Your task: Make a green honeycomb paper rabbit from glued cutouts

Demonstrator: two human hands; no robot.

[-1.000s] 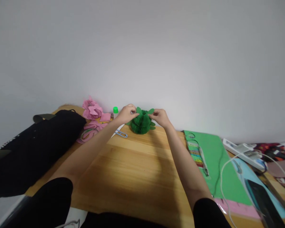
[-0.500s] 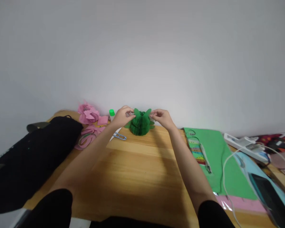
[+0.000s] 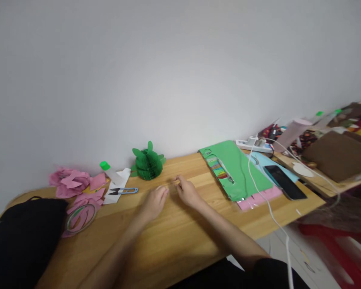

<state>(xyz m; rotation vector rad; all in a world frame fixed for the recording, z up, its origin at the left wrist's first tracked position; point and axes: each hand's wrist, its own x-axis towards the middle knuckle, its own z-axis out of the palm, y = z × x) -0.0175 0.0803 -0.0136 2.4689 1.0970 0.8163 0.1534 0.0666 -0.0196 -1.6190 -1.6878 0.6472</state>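
Observation:
A green honeycomb paper ball (image 3: 148, 164) with leaf-shaped paper pieces standing out from its top and sides sits on the wooden table near the wall. My left hand (image 3: 155, 202) is closed, its fingers curled, over the table in front of the ball. Close to its right is my right hand (image 3: 186, 192), fingers bent inward, with nothing visible in them. Both hands are apart from the ball. Left of the ball, blue-handled thread snips (image 3: 124, 191) lie partly on a white paper piece (image 3: 111, 197). A green-capped glue stick (image 3: 112, 172) is beside them.
Pink paper pieces (image 3: 68, 181) and a tape roll (image 3: 81, 218) lie left, beside a black bag (image 3: 26, 241). On the right are green sheets (image 3: 243, 172), a phone (image 3: 284, 181), a power strip (image 3: 254, 145) and a white cable (image 3: 269, 206) crossing the table edge.
Both hands have let go of the green paper ball's leaf pieces and drawn back toward me, closer together. The ball stays on the table. My view has turned to the right.

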